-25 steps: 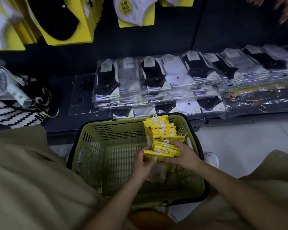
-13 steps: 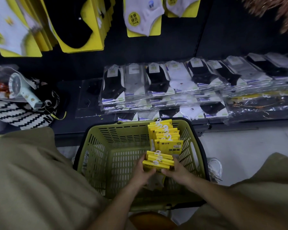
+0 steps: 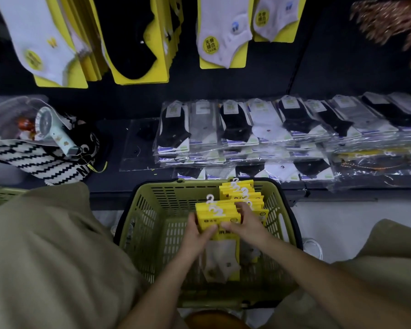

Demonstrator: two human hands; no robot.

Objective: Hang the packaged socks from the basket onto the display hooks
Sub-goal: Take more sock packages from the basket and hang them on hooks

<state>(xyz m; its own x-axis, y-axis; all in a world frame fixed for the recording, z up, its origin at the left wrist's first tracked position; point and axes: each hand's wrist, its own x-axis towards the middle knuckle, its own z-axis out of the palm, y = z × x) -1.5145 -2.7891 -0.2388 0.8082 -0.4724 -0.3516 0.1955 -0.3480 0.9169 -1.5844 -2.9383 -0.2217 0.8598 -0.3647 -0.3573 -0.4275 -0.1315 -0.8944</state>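
A green plastic basket (image 3: 152,210) sits on the floor between my knees. Both hands hold a bundle of yellow-carded sock packs (image 3: 217,214) with white plastic hooks, lifted upright inside the basket. My left hand (image 3: 196,236) grips its left edge and my right hand (image 3: 244,224) grips its right edge; pale socks hang below the cards. A second row of yellow sock packs (image 3: 241,192) leans at the basket's far right. Hanging sock packs (image 3: 138,43) on yellow cards fill the dark display wall above.
Clear-bagged socks (image 3: 247,129) lie stacked on the low dark shelf behind the basket. A zigzag-patterned bag (image 3: 31,160) with a small pale fan (image 3: 55,129) rests at the left. Pale floor shows at the right. My khaki-clad knees flank the basket.
The bundle has been tipped from lying flat to standing upright and raised toward the left of the basket; both hands shifted with it. The view tilted up, showing more of the wall.
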